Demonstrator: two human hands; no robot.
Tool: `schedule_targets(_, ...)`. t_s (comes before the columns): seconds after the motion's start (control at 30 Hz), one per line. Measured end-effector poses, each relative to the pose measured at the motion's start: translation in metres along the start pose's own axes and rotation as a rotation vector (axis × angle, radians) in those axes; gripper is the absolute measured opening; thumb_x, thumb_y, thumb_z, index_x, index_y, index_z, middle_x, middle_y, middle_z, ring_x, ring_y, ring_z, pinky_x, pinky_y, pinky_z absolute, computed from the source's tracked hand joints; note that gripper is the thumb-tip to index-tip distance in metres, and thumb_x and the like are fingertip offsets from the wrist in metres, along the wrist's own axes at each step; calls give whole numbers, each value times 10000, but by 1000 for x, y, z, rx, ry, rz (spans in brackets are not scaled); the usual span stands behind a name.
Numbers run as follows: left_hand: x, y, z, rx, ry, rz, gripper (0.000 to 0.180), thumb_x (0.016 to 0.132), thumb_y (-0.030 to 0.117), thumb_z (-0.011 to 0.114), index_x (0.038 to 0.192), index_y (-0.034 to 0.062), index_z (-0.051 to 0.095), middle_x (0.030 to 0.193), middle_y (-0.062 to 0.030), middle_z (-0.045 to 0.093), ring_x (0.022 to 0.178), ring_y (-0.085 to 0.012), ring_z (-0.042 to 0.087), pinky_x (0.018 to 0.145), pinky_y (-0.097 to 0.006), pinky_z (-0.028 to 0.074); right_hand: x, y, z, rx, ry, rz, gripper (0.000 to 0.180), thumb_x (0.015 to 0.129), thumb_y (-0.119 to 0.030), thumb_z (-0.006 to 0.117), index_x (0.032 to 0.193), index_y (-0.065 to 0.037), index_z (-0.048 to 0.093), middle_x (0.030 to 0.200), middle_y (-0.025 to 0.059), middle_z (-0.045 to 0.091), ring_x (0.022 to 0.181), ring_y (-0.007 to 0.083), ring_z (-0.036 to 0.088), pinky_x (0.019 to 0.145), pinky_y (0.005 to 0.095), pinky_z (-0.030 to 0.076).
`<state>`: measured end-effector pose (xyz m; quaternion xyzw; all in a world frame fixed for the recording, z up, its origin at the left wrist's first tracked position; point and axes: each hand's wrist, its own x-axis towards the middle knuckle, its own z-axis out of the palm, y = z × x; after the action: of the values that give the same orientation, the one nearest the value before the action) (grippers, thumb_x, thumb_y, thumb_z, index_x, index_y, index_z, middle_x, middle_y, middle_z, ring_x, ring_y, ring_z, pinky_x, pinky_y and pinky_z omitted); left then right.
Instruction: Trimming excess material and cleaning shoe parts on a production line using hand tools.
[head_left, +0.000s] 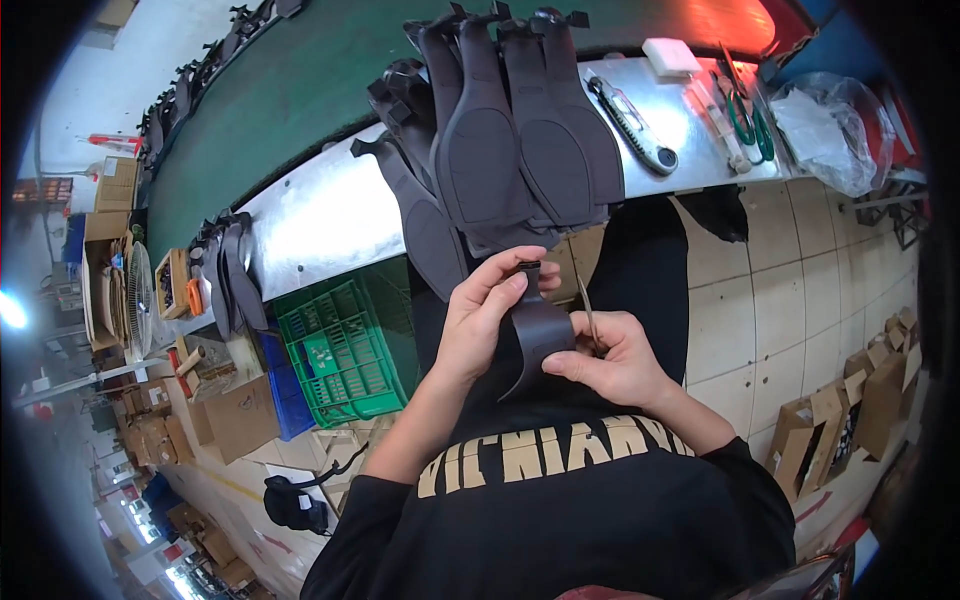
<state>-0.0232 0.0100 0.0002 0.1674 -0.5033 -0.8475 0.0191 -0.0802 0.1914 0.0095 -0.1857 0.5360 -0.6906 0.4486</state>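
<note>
Dark grey, flexible-looking sheet material bends between my hands: a long paddle-shaped piece point(541, 325) with a narrow end and a broad, curled body. I have it above my lap, on the near side of the shiny metal desk point(330, 212).

As far as I can judge, I am partway through handling this one piece, since both hands are on it and it is not laid down. A heap of similar dark grey paddle-shaped pieces point(487, 165) lies on the desk's far middle, and a smaller dark bundle point(236, 275) hangs over its left part. Whether those are done or left to do, I cannot tell.

My left hand point(478, 318) rises from the near left, wrist fairly straight, its grip a narrow pinch of thumb and fingers on the piece's narrow end. My right hand point(618, 358) comes in from the near right, elbow bent, forearm slanting leftward; its grip is closed on the broad part, thumb laid along the near edge. A thin, tan, pointed strip point(586, 306) sticks up by my right fingers; I cannot make out what it is. The green-handled scissors point(745, 130) lie at the desk's far right.
</note>
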Motion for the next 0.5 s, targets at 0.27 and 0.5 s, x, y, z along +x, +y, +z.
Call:
schedule_targets(0.27,1,-15,-2,-121,-34,-143,361,992,117,499,1339,26,537,1155,-128,649,981,-178,638,902,-318,516,-8,-2,-7,72,25,52,123,880,-74,724,953,-3,656,765,-35,618,661,-1,524,601,167,405)
schedule_targets(0.5,0,-22,0,-143,28,-125,367,994,140,514,1344,28,520,1127,-132,643,910,-159,629,843,-301,529,-8,-4,-6,114,21,88,123,879,-80,728,946,-5,658,756,-40,611,664,7,526,613,171,414)
